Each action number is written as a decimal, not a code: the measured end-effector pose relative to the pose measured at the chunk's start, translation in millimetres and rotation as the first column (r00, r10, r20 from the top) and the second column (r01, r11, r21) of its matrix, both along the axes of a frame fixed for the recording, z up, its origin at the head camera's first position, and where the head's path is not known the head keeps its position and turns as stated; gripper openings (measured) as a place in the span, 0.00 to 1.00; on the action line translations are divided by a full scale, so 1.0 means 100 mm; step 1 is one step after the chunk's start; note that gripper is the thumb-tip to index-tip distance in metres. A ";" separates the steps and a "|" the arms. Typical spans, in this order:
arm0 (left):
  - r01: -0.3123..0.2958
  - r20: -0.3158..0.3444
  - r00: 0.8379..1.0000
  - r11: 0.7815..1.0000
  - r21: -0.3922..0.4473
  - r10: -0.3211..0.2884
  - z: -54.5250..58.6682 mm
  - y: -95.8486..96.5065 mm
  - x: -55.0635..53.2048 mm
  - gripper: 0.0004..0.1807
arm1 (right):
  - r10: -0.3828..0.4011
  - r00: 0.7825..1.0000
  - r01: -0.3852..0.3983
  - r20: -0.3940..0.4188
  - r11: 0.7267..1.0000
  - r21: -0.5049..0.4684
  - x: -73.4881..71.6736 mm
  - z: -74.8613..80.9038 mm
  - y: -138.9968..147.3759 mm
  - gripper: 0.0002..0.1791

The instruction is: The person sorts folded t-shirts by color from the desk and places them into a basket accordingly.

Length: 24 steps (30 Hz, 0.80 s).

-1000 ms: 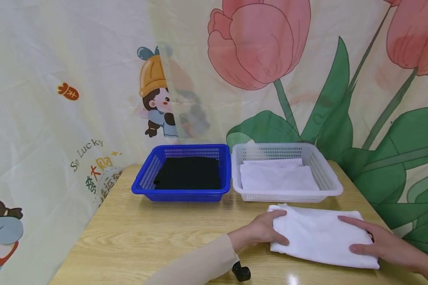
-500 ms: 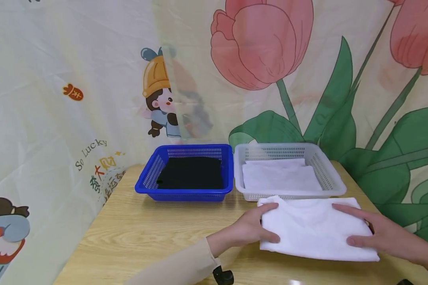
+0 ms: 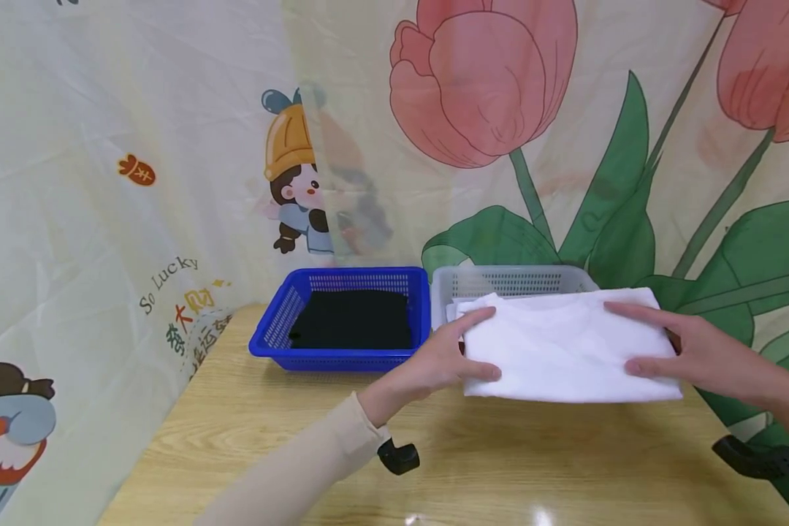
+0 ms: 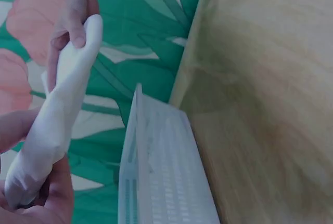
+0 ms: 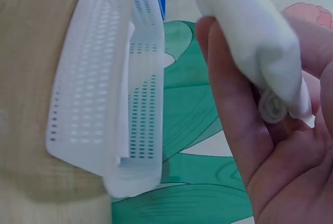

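A folded white T-shirt (image 3: 559,351) is held up off the table, overlapping the front of the white basket (image 3: 513,277) in the head view. My left hand (image 3: 443,358) grips its left end, thumb and fingers on opposite faces. At the other end, my right hand (image 3: 703,354) holds it the same way. From the left wrist, the T-shirt (image 4: 62,99) appears edge-on, higher than the basket (image 4: 169,167). The right wrist view shows its rolled edge (image 5: 273,107) between thumb and fingers. White folded cloth inside the basket is mostly hidden in the head view.
Left of the white basket stands a blue basket (image 3: 342,355) holding folded black cloth (image 3: 355,320). Both are at the back of the wooden table (image 3: 250,438), against a printed curtain (image 3: 197,131). Black wrist devices (image 3: 399,457) sit on both wrists.
Both hands have lifted the folded T-shirt from the front of the table up and forward to the white basket, slightly leftward. It now covers much of that basket's front.
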State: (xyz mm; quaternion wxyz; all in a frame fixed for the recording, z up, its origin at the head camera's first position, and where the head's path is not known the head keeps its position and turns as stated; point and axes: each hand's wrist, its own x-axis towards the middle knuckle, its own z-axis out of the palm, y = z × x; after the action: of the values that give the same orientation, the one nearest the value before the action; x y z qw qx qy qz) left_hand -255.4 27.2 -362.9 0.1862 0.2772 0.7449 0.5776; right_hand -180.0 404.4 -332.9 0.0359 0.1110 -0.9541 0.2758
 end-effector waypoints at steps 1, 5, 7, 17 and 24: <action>-0.028 -0.017 0.999 1.000 -0.010 0.028 0.02 0.02 -0.06 0.51 | 0.007 1.000 -0.007 -0.015 1.000 0.001 -0.07 0.04 -0.01 0.47; -0.166 -0.111 0.981 0.983 -0.081 0.157 0.05 0.14 -0.32 0.49 | 0.015 1.000 -0.016 -0.022 1.000 -0.015 -0.39 0.09 -0.04 0.47; -0.213 -0.141 0.970 0.972 -0.095 0.199 0.04 0.22 -0.46 0.50 | 0.015 1.000 -0.015 -0.001 0.999 -0.038 -0.54 0.07 -0.06 0.48; -0.304 -0.212 0.939 0.941 -0.149 0.270 -0.09 0.44 -0.94 0.50 | 0.016 0.998 -0.007 0.068 0.990 -0.138 -1.05 -0.18 -0.06 0.52; -0.320 -0.149 0.944 0.929 -0.188 0.295 -0.27 0.52 -1.10 0.50 | 0.032 0.992 -0.011 0.125 0.987 -0.159 -1.24 -0.42 -0.01 0.53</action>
State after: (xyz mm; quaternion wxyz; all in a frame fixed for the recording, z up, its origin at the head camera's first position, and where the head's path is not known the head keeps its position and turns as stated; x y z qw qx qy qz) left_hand -365.0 78.9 -390.3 0.0772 0.1693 0.8455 0.5004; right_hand -303.8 403.1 -374.7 -0.0194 0.1002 -0.9283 0.3574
